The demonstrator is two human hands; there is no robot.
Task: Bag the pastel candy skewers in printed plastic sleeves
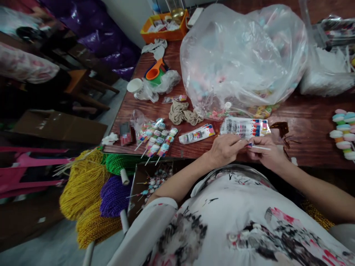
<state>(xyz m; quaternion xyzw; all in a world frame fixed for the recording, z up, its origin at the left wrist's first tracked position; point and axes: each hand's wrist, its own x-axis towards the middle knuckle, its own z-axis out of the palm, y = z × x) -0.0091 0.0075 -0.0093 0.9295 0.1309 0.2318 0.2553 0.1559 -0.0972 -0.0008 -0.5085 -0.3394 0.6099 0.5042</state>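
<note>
At the table's front edge my two hands meet. Fingers of my right hand (269, 152) close on a thin white stick (261, 147), which lies across them. My left hand (225, 149) pinches at the stick's left end, where a small dark-coloured bit shows; what its fingertips hold is mostly hidden. Just beyond the hands lies a stack of printed clear packets (241, 126). Another small pile of printed packets (197, 133) sits to the left. Farther left, several wrapped marshmallow skewers (162, 138) rest on white sticks.
A large clear bag of pastel sweets (244, 59) fills the table's back. Unwrapped marshmallow skewers (345, 133) lie far right. Beige cloth (181, 112), a paper cup (135, 85) and an orange bin (165, 29) stand left. Below the edge is a box of skewers (155, 181).
</note>
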